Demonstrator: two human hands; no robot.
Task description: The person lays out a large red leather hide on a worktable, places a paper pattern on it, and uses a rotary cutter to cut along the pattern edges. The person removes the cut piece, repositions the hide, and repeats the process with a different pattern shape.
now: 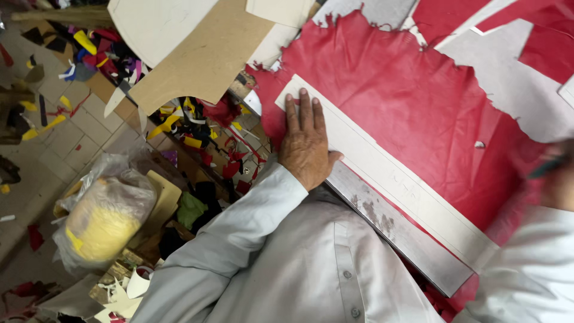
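Left hand pinning a long pale pattern strip on red leather.

The left hand [305, 143] lies flat, fingers [302, 110] together and straight, pressing one end of the white strip [388, 179] onto the red leather [406, 96] by the bench edge. The strip's long axis runs diagonally along that edge, beside a grey metal ruler [400, 233] lying parallel. The right hand [559, 176] is blurred at the far end, gripping a dark tool [547, 166]; its finger spread cannot be told. Open leather lies beyond the strip; scraps litter the floor [66, 119].
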